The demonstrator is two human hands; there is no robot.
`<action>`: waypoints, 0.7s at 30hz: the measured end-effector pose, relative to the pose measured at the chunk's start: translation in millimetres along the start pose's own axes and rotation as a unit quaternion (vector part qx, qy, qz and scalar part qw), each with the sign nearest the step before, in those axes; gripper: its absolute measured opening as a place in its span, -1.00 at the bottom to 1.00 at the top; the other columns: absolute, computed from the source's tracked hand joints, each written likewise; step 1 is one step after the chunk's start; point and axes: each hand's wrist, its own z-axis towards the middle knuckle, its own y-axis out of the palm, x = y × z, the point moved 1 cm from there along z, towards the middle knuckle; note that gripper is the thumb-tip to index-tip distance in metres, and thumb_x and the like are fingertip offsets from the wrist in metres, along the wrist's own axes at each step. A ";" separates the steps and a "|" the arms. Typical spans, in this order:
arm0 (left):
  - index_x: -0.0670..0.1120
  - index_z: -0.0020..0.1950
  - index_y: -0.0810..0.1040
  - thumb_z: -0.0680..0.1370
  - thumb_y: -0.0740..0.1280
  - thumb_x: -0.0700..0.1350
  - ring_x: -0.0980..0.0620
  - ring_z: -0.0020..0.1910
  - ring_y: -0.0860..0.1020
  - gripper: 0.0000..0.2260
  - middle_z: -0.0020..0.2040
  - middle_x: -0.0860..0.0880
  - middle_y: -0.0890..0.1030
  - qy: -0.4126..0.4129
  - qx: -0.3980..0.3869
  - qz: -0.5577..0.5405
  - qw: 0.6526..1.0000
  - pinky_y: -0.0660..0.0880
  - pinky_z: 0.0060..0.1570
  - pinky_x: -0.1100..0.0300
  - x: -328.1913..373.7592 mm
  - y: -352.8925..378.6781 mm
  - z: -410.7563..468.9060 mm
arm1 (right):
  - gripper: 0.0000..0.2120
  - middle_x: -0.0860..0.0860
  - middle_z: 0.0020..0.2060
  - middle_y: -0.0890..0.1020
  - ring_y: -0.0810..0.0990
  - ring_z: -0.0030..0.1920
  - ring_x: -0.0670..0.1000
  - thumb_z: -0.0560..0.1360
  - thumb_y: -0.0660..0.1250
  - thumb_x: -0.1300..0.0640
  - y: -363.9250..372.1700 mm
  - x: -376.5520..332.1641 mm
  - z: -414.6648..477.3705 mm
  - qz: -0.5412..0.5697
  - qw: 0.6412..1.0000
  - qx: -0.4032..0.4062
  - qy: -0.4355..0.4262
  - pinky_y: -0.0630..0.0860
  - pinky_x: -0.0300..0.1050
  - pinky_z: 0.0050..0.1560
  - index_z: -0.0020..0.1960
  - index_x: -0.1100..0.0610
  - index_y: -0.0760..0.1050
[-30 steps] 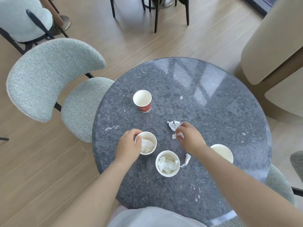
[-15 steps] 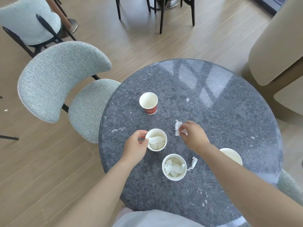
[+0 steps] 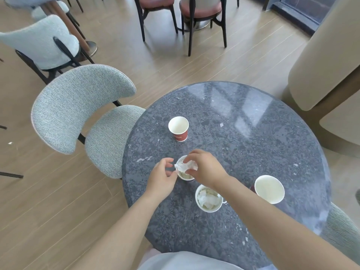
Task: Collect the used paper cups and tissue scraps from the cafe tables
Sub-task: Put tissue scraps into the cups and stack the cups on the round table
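Right hand (image 3: 206, 168) pinches tissue (image 3: 184, 166), soft, crushable, over cup (image 3: 183, 175). Left hand (image 3: 162, 175) half-open, steadies rim. Cup light, tippy: hold wall.

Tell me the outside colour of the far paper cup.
Dark red outside, white inside: far paper cup, clearest in the head view.
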 end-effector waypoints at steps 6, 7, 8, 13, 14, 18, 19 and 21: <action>0.06 0.23 0.39 0.51 0.30 -0.13 0.24 -0.10 0.51 -0.69 0.11 0.09 0.46 0.024 -0.006 0.015 1.000 0.41 -0.18 0.31 -2.5 -2.1 -7.3 | -0.69 -0.02 0.24 0.48 0.52 0.13 0.02 0.38 0.42 0.16 -1.9 -5.3 -3.9 0.006 1.000 0.007 -0.014 0.42 -0.16 0.08 0.12 0.07 0.54; 0.07 0.23 0.39 0.51 0.30 -0.12 0.24 -0.08 0.51 -0.69 0.11 0.09 0.45 0.032 -0.006 0.025 0.999 0.41 -0.15 0.30 -2.3 -2.1 -8.0 | -0.70 -0.02 0.23 0.48 0.53 0.12 0.02 0.39 0.42 0.16 -3.3 -4.9 -6.5 0.015 1.000 0.017 -0.013 0.43 -0.16 0.06 0.12 0.07 0.55; 0.09 0.21 0.40 0.51 0.30 -0.12 0.25 -0.06 0.50 -0.70 0.10 0.11 0.45 0.044 -0.005 0.037 0.998 0.41 -0.12 0.29 -1.7 -2.2 -8.5 | -0.72 -0.02 0.22 0.49 0.54 0.10 0.02 0.40 0.41 0.16 -5.2 -4.0 -9.6 0.025 0.999 0.029 -0.011 0.44 -0.16 0.04 0.11 0.07 0.55; 0.14 0.09 0.45 0.50 0.30 -0.11 0.32 -0.06 0.47 -0.78 0.05 0.19 0.44 0.125 -0.003 0.098 0.987 0.34 -0.20 0.45 4.8 -0.4 -10.4 | -0.78 0.00 0.10 0.53 0.55 0.00 0.01 0.42 0.40 0.19 -17.9 8.2 -35.5 0.034 0.997 0.073 0.001 0.48 -0.11 0.01 0.07 0.09 0.56; 0.14 0.08 0.46 0.49 0.30 -0.13 0.29 -0.06 0.48 -0.78 0.05 0.19 0.45 0.145 -0.008 0.109 0.983 0.36 -0.18 0.43 6.7 1.3 -11.0 | -0.78 0.00 0.09 0.54 0.55 -0.01 0.01 0.42 0.40 0.20 -20.2 12.4 -42.1 0.035 0.997 0.075 0.008 0.49 -0.09 0.01 0.06 0.09 0.56; 0.08 0.06 0.52 0.48 0.30 -0.17 0.13 0.00 0.50 -0.79 0.07 0.12 0.52 0.219 -0.048 0.137 0.965 0.44 -0.04 0.22 16.5 15.5 -17.6 | -0.80 0.01 0.05 0.56 0.56 -0.03 0.01 0.42 0.37 0.25 -24.7 34.7 -69.7 0.030 0.994 0.092 0.048 0.50 -0.08 0.01 0.03 0.11 0.58; 0.07 0.06 0.53 0.49 0.31 -0.17 0.12 0.00 0.51 -0.80 0.08 0.12 0.53 0.231 -0.059 0.145 0.960 0.45 -0.04 0.20 18.8 20.0 -19.9 | -0.80 0.00 0.04 0.57 0.56 -0.03 0.01 0.42 0.36 0.26 -24.1 40.5 -75.7 0.029 0.993 0.096 0.059 0.51 -0.09 0.00 0.03 0.11 0.58; 0.08 0.06 0.53 0.49 0.31 -0.13 0.13 -0.03 0.51 -0.82 0.06 0.13 0.53 0.242 -0.080 0.161 0.953 0.48 -0.07 0.16 22.3 28.1 -24.1 | -0.78 0.00 0.03 0.57 0.57 -0.03 0.02 0.41 0.34 0.30 -20.0 51.4 -84.5 0.024 0.993 0.094 0.074 0.52 -0.09 -0.01 0.03 0.11 0.58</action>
